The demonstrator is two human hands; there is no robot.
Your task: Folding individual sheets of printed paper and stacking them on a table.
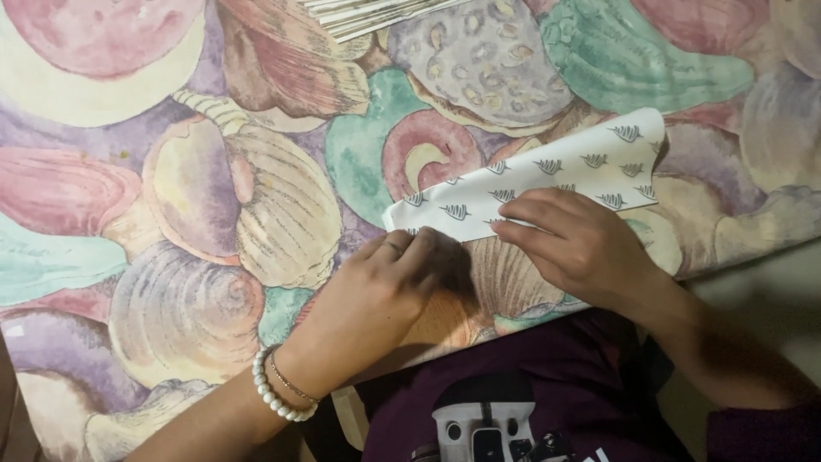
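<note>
white folded paper (547, 175) with small dark leaf motifs; seashell-print cloth (171, 214) in pastel pink, teal, cream, purple; white pearl bracelet (278, 395); dark maroon shirt (530, 376).
</note>
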